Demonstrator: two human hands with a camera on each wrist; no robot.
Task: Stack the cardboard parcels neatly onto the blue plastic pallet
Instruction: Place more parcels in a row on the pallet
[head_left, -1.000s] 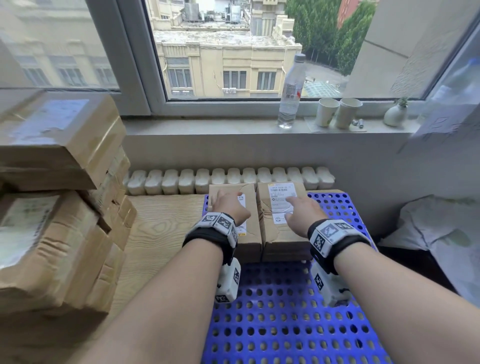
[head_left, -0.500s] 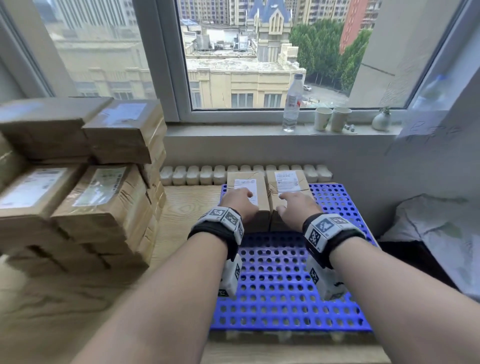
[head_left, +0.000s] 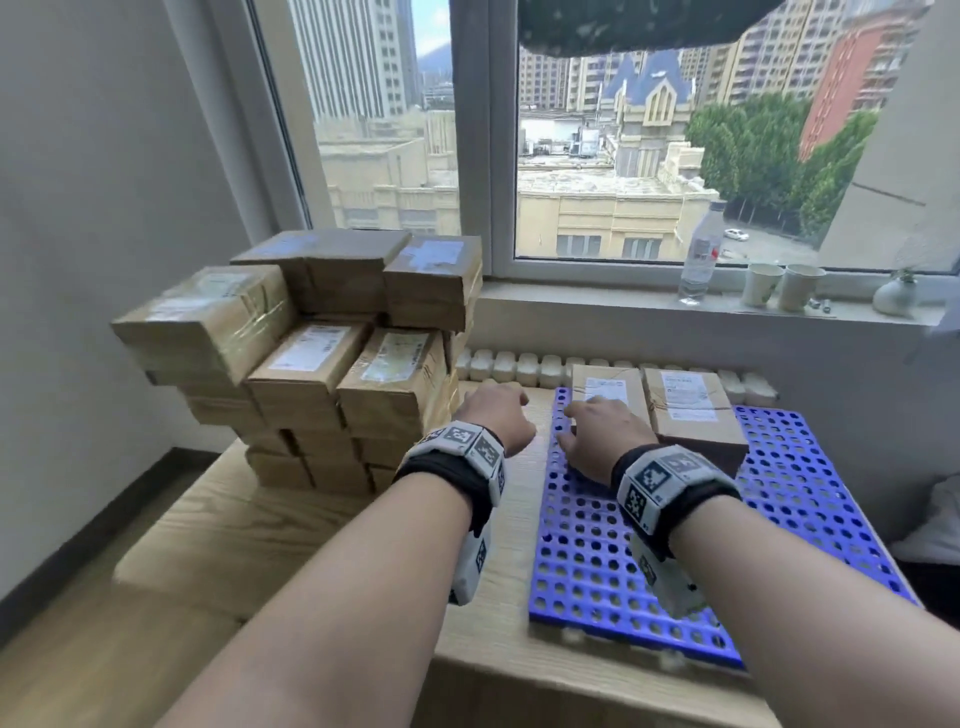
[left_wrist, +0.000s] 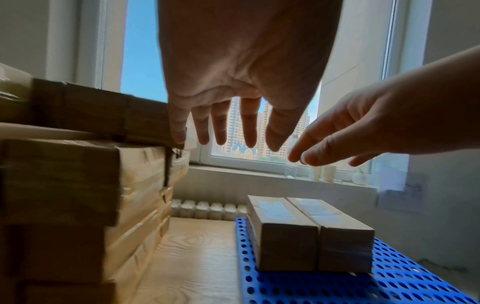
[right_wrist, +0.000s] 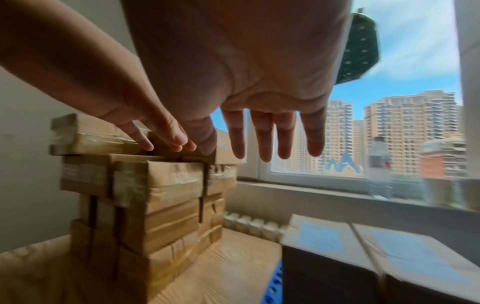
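Two brown cardboard parcels (head_left: 608, 387) (head_left: 691, 410) with white labels lie side by side at the far end of the blue plastic pallet (head_left: 779, 519). On the wooden table left of the pallet stands a tall stack of parcels (head_left: 322, 364). My left hand (head_left: 496, 415) hovers between the stack and the pallet, fingers spread and holding nothing. My right hand (head_left: 605, 434) is over the pallet's left edge, in front of the left parcel, also holding nothing. The left wrist view shows the straight left fingers (left_wrist: 226, 127) near the stack's upper parcels (left_wrist: 78, 185).
A water bottle (head_left: 701, 254), two paper cups (head_left: 761, 283) and a small vase (head_left: 893, 296) stand on the window sill. A white radiator (head_left: 519, 366) runs behind the wooden table (head_left: 311, 530). The near part of the pallet bears nothing.
Both hands have come off the two parcels on the pallet and moved left toward the stack. The head view has swung left and upward.
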